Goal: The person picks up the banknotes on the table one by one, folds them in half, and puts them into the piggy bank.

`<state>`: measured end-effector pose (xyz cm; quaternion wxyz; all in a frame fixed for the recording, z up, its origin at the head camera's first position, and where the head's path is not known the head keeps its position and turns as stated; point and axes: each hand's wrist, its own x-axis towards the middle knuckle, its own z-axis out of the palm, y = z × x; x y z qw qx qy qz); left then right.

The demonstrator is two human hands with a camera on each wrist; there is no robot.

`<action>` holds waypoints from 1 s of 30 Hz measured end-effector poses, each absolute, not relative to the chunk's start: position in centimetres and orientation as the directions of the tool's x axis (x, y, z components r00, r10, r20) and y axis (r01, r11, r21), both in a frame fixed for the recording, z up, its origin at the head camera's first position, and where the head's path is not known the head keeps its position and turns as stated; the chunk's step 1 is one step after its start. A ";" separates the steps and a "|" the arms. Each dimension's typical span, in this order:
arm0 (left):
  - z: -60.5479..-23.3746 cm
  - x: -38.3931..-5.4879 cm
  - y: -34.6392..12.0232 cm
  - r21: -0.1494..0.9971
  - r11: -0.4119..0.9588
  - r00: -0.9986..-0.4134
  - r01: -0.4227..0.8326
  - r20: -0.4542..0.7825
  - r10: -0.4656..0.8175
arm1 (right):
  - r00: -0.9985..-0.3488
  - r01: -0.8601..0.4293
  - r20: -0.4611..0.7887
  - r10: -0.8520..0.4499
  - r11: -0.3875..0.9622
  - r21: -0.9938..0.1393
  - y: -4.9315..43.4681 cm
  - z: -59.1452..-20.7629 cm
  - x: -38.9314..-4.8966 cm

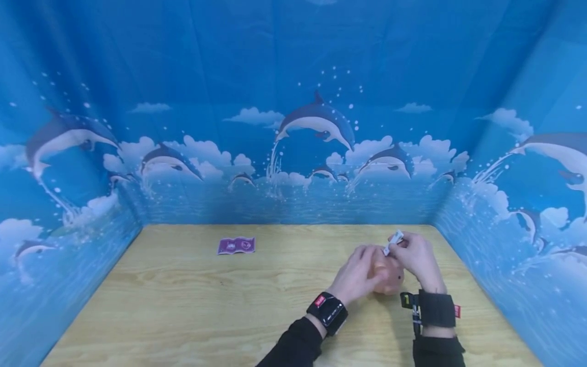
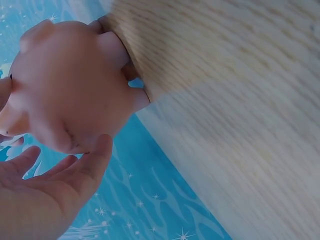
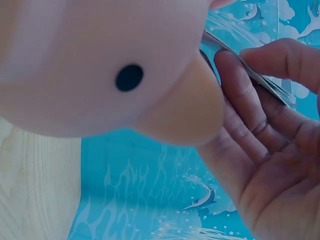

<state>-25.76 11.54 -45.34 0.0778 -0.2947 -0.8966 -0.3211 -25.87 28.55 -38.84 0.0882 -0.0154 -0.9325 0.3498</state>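
A pink piggy bank (image 1: 390, 283) stands on the right part of the wooden table, with a round black eye in the right wrist view. My left hand (image 1: 352, 278) holds it from the left, fingers over the top and thumb along the side. Above its top, my right hand (image 1: 419, 259) pinches a folded, pale banknote (image 1: 394, 242) between thumb and fingers. In the right wrist view the folded banknote (image 3: 262, 80) appears edge-on, its lower end near the pig's top; whether it sits in a slot is hidden.
A purple banknote (image 1: 236, 245), slightly creased, lies toward the table's back left. Blue dolphin-print curtains (image 1: 316, 199) enclose the wooden table (image 1: 220, 311) at the back and both sides. Both wrists wear black straps with devices.
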 end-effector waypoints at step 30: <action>-45.4 -25.2 11.5 0.498 0.632 -0.803 0.593 0.308 0.510 | -0.993 -0.056 0.116 0.018 0.796 -0.603 28.2 -38.9 -25.6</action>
